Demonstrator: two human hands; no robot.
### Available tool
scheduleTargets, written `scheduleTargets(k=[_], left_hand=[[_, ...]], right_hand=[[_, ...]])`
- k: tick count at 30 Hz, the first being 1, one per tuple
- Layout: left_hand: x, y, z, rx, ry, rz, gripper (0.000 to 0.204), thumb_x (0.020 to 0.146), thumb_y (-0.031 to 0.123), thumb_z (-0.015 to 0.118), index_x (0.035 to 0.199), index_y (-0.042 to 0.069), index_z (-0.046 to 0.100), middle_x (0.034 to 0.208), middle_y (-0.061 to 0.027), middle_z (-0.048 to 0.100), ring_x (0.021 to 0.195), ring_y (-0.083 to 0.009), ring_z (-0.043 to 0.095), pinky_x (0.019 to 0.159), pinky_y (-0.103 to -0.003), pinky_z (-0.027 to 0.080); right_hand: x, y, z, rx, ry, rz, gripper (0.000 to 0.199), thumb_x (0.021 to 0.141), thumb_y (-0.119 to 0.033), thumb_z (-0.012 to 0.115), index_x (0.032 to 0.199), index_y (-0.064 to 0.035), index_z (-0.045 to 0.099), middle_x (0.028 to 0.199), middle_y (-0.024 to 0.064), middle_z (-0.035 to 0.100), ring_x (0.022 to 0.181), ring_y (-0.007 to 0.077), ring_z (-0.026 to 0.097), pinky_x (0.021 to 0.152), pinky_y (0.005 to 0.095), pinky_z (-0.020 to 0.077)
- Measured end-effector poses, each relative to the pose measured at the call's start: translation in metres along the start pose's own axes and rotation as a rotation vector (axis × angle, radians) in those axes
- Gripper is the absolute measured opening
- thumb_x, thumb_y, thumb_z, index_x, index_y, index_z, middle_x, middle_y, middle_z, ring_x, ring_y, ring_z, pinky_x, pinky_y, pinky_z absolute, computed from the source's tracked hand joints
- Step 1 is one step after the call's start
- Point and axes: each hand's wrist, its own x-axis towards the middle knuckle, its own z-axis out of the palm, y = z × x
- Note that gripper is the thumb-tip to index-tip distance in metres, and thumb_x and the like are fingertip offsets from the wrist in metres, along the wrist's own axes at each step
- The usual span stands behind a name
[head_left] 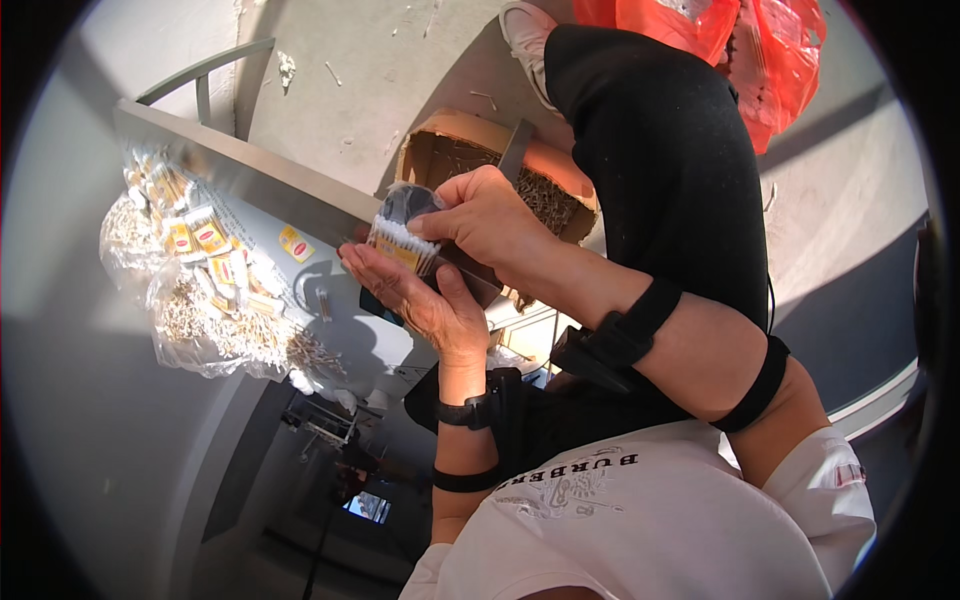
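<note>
A small clear pack of cotton swabs with white tips and a yellow label is between my two hands. My left hand cups it from below, palm up, with the fingers under the pack and the thumb apart at its side. From above, my right hand pinches the upper part of the pack between thumb and fingers. Dark, shiny wrap shows at the pack's far end. Just beyond my hands, on the floor, stands an open cardboard box holding many thin sticks.
At the left, a clear plastic bag with loose swabs and yellow-labelled packs lies on a grey table. One yellow label card lies beside it. A metal bar edges the table. Red plastic bags rest on the floor at far right.
</note>
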Motion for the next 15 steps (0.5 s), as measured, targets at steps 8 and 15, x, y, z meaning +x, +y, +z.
scheduleTargets(k=[8,15], left_hand=[[0.000,0.003,0.001,-0.012,0.014,-0.005,0.085,0.097,0.054,0.038,0.150,-0.005,0.009,0.156,-0.0259,0.011,0.145,-0.0430,0.009,0.117,-0.050,0.009],[0.000,0.003,-0.001,0.005,-0.009,-0.020,0.085,0.097,0.055,0.037,0.151,-0.004,0.008,0.157,-0.0250,0.011,0.145,-0.0428,0.008,0.117,-0.050,0.008]], right_hand=[[0.010,0.002,0.004,-0.084,-0.003,-0.090,0.010,0.079,-0.006,0.073,0.079,0.0038,0.070,0.068,0.0046,0.066,0.058,0.0073,0.056,0.051,0.0247,0.0441],[0.012,0.007,0.004,0.136,-0.004,-0.006,0.008,0.083,-0.003,0.068,0.082,0.0045,0.070,0.073,0.0078,0.068,0.061,0.0100,0.059,0.054,0.0261,0.0477]])
